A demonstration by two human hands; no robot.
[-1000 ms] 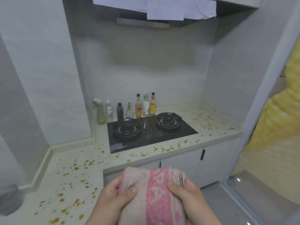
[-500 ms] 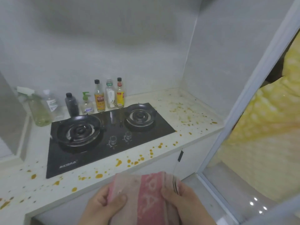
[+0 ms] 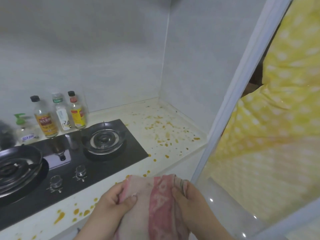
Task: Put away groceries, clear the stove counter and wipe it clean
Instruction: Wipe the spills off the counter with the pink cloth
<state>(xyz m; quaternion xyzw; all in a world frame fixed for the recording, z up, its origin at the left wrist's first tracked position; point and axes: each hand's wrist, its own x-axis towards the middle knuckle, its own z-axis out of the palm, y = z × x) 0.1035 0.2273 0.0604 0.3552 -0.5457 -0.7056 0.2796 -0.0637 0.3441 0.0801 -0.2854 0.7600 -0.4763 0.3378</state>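
A folded pink and red towel (image 3: 155, 201) is held in front of me at the counter's front edge. My left hand (image 3: 112, 205) grips its left side with the thumb pressed on the cloth. My right hand (image 3: 192, 203) grips its right side. The pale counter (image 3: 173, 118) is spattered with orange-yellow stains (image 3: 166, 129), thickest to the right of the black two-burner gas stove (image 3: 83, 161). More spots lie along the front edge near my left hand.
Three bottles (image 3: 60, 115) and a green-topped pump bottle (image 3: 24, 130) stand along the back wall behind the stove. A white door frame (image 3: 242, 94) bounds the counter on the right, with yellow dotted fabric (image 3: 280, 118) beyond it. Walls enclose the back right corner.
The view has moved closer and to the right, so the stained right end of the counter fills more of it. Both hands keep holding the towel, now just over the counter's front edge.
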